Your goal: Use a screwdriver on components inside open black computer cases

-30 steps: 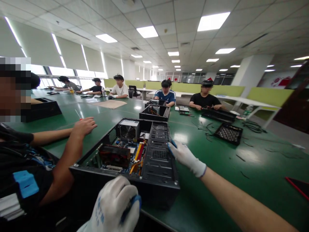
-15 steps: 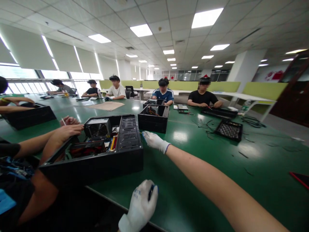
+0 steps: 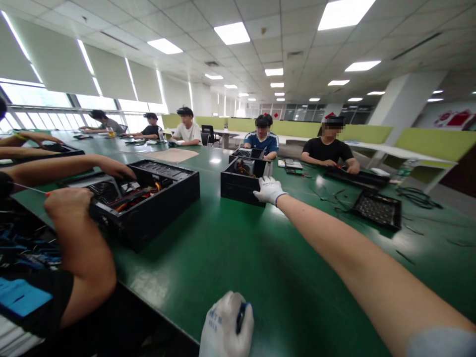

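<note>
My right hand (image 3: 269, 191), in a white glove, is stretched far across the table. Its fingers lie over the near right edge of a black open computer case (image 3: 240, 188), with the thumb against the front wall. Inside that case a power supply and coloured cables show. Close to me, at the bottom of the view, my left hand (image 3: 227, 325) is also gloved and closed. A small dark object (image 3: 241, 317) shows between its thumb and fingers, too little of it visible to name.
At left, a co-worker's hands (image 3: 70, 203) work at another open computer case (image 3: 163, 208), one holding a screwdriver. A black perforated panel (image 3: 377, 210) and cables (image 3: 420, 197) lie at right on the green table (image 3: 208, 263). Several people sit around it.
My right hand has moved forward and right, from beside the co-worker's case to the farther one. The co-worker's case has turned and shifted left. My left hand keeps its closed grip.
</note>
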`<state>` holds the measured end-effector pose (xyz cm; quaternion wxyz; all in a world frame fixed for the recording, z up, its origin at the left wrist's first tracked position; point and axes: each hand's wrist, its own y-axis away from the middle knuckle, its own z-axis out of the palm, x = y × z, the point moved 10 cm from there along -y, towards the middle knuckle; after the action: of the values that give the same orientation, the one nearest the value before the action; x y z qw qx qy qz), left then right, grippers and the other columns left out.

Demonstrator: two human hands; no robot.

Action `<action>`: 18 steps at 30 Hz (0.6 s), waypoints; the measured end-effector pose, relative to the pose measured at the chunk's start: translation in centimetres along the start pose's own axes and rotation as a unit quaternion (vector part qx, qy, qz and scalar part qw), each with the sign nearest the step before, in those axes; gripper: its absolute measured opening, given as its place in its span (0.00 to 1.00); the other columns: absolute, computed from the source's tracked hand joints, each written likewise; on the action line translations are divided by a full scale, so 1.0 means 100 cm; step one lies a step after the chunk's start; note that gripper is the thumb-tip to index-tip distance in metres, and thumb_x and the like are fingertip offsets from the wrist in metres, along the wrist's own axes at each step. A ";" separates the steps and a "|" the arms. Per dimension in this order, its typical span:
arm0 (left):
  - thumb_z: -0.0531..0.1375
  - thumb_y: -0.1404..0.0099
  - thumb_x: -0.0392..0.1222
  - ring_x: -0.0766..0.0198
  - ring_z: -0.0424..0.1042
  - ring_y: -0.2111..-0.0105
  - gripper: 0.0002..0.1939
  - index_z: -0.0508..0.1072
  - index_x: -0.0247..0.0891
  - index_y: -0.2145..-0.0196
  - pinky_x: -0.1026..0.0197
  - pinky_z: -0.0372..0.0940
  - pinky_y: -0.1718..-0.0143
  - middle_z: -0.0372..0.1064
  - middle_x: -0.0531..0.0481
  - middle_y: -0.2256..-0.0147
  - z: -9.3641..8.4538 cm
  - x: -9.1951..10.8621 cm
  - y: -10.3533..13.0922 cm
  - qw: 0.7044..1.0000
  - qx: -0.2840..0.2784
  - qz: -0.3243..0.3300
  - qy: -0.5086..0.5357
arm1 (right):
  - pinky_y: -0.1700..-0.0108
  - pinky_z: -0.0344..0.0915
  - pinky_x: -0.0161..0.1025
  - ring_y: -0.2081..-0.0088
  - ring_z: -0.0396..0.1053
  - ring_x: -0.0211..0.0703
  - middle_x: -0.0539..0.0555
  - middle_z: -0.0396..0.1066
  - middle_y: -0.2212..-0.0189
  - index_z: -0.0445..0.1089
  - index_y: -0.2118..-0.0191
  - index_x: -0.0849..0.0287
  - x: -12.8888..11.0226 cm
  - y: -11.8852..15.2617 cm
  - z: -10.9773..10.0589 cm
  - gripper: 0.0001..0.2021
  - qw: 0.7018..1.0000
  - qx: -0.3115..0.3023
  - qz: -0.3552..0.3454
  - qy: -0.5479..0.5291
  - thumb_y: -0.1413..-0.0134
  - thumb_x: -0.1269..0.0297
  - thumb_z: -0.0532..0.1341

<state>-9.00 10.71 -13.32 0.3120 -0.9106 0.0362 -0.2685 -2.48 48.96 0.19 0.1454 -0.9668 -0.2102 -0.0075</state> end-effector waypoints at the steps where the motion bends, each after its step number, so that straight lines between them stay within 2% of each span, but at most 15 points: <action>1: 0.54 0.25 0.42 0.61 0.74 0.72 0.07 0.68 0.43 0.63 0.59 0.68 0.70 0.70 0.50 0.71 0.001 -0.001 0.001 1.000 0.002 -0.006 0.000 | 0.40 0.67 0.61 0.39 0.68 0.57 0.61 0.66 0.36 0.68 0.37 0.57 0.000 -0.007 0.002 0.24 1.000 -0.004 -0.001 0.005 0.33 0.53 0.64; 6: 0.55 0.26 0.44 0.58 0.76 0.71 0.07 0.69 0.44 0.63 0.58 0.70 0.67 0.72 0.49 0.69 0.003 -0.008 0.006 0.999 0.019 -0.045 -0.012 | 0.41 0.69 0.60 0.41 0.70 0.55 0.60 0.67 0.38 0.68 0.37 0.57 0.001 -0.032 0.015 0.23 0.999 -0.037 0.006 0.013 0.33 0.54 0.64; 10: 0.56 0.27 0.43 0.58 0.78 0.70 0.06 0.70 0.44 0.63 0.58 0.72 0.67 0.73 0.48 0.69 0.003 -0.008 0.005 0.999 0.016 -0.033 -0.015 | 0.43 0.71 0.59 0.42 0.70 0.55 0.60 0.67 0.38 0.68 0.37 0.57 0.005 -0.040 0.016 0.23 0.998 -0.051 0.027 0.015 0.33 0.54 0.64; 14: 0.56 0.27 0.42 0.58 0.78 0.69 0.06 0.71 0.44 0.62 0.59 0.73 0.66 0.74 0.47 0.68 0.000 -0.007 0.002 0.999 0.020 -0.022 -0.012 | 0.44 0.72 0.57 0.44 0.71 0.54 0.60 0.69 0.39 0.68 0.38 0.57 0.004 -0.039 0.008 0.22 0.997 -0.061 0.037 0.023 0.32 0.54 0.64; 18: 0.55 0.26 0.42 0.59 0.77 0.71 0.07 0.71 0.44 0.63 0.60 0.72 0.68 0.74 0.48 0.70 -0.002 -0.008 0.000 0.999 0.025 -0.025 0.010 | 0.44 0.71 0.57 0.44 0.72 0.53 0.60 0.70 0.41 0.69 0.39 0.58 -0.003 -0.021 -0.002 0.21 0.997 -0.062 0.027 0.040 0.32 0.54 0.64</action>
<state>-9.84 10.79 -13.54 0.3277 -0.9004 0.0094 -0.2858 -3.63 50.66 0.91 0.0936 -0.9782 -0.1768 -0.0555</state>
